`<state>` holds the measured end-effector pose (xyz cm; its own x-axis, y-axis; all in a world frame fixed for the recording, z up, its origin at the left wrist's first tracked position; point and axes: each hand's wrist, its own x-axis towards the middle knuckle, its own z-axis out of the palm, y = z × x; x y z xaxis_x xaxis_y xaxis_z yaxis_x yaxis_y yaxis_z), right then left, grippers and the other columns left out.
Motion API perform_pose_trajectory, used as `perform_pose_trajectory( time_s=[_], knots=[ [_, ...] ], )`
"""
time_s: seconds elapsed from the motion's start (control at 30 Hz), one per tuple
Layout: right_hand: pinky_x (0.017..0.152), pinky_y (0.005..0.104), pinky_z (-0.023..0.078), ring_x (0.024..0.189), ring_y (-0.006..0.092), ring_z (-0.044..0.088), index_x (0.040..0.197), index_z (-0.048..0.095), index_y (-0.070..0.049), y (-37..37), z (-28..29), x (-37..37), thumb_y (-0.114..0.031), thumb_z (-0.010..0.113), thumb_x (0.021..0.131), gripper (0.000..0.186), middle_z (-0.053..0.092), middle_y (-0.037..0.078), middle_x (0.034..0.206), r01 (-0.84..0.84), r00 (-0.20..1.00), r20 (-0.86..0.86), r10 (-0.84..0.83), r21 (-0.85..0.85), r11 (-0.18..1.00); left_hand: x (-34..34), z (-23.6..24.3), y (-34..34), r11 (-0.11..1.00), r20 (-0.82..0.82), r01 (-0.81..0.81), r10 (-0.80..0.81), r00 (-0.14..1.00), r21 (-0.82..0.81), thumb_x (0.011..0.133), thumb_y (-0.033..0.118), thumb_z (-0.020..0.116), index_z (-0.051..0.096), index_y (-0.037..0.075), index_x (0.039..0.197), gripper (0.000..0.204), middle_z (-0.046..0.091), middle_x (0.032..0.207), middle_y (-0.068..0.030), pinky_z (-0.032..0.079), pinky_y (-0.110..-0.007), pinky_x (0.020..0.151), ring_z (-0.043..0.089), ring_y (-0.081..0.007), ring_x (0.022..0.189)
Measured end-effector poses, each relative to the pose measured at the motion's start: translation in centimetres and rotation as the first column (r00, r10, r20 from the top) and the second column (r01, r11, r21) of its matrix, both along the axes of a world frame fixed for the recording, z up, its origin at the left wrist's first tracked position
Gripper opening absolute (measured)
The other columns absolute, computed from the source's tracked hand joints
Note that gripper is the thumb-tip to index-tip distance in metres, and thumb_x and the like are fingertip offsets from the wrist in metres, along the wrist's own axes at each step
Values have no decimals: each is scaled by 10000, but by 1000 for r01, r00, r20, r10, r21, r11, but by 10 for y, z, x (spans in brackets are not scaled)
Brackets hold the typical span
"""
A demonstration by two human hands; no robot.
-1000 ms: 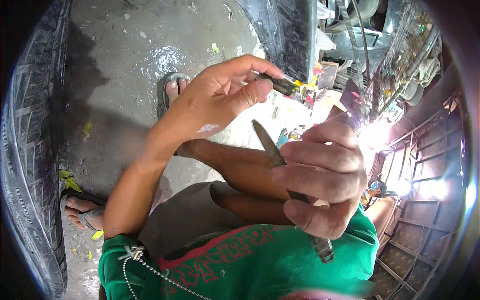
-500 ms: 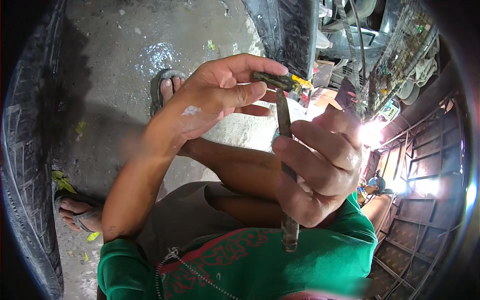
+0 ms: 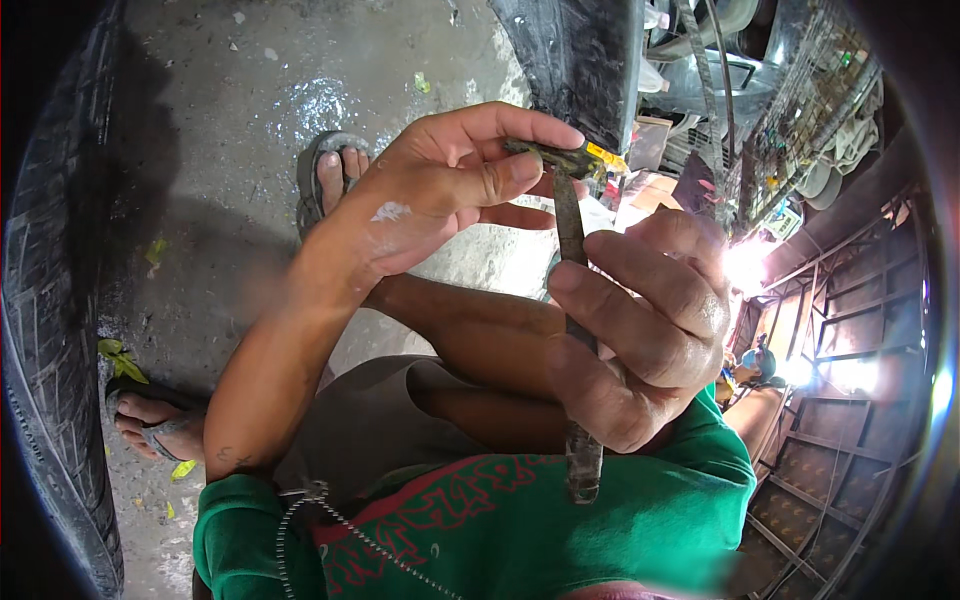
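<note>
My left hand (image 3: 450, 180) holds a small dark, grimy object (image 3: 550, 156) between fingers and thumb; a yellow piece (image 3: 604, 154) shows at its right end. My right hand (image 3: 645, 325) grips a long, flat, grimy metal tool (image 3: 583, 467) upright, its narrow tip at the underside of the dark object, apparently against it. The tool's lower end sticks out below my fingers over my green shirt (image 3: 660, 500).
A large tire (image 3: 55, 330) runs along the left, another dark tire (image 3: 560, 70) stands ahead. At right are a wire mesh rack (image 3: 770, 140), assorted metal parts and a metal frame (image 3: 840, 440). My sandalled feet rest on concrete floor (image 3: 230, 120); a small figure shows near the bright opening.
My right hand has turned the tool more upright, bringing its tip up to the dark object. My left hand has shifted slightly up and right, still holding it.
</note>
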<state>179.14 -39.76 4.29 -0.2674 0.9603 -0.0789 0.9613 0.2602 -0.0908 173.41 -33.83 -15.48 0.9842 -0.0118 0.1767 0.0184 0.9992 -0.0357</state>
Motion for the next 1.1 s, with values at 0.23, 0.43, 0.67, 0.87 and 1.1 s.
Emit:
perform_pose_trajectory(
  time_s=[0.23,0.43,0.67,0.87,1.1],
  knots=[
    [616,403,491,861,281,664,1038,588,-180,4,-2,-7,-181,748,728,348,694,111,1022,53,996,69,-53,-2,999,0,1,-7,989,27,21,-17,999,-148,1011,158,643,589,23,1345,365,667,1282,-133,548,-451,1029,637,-284,1243],
    [491,320,452,631,259,638,925,600,-39,13,-16,5,-142,753,637,342,685,178,965,29,998,-65,-25,70,997,2,-4,-17,978,2,-44,46,999,-204,980,149,705,651,37,1276,321,691,1177,-50,548,-380,1006,661,-138,1079],
    [558,309,535,717,255,688,912,690,-2,16,-1,52,-119,702,904,117,715,189,880,292,732,-595,-332,-167,942,-3,3,-16,985,-95,-118,106,990,-124,1004,100,662,636,-18,1265,288,690,1144,-106,574,-338,982,675,-177,1076],
    [597,329,591,696,291,705,1049,565,-62,19,-1,58,-213,652,1011,178,690,243,834,499,612,-691,-385,-40,866,-1,6,-11,996,-59,-87,85,995,-32,1003,61,635,577,31,1343,346,670,1203,-57,523,-491,1088,652,-150,1093],
    [594,384,591,673,294,688,1085,520,-62,19,16,60,-161,650,1006,182,661,237,886,268,733,-604,-313,-166,949,-1,2,-11,995,-24,-104,103,994,-11,1001,96,652,537,33,1398,418,670,1215,-65,524,-452,1084,655,-151,1098]
  ],
)
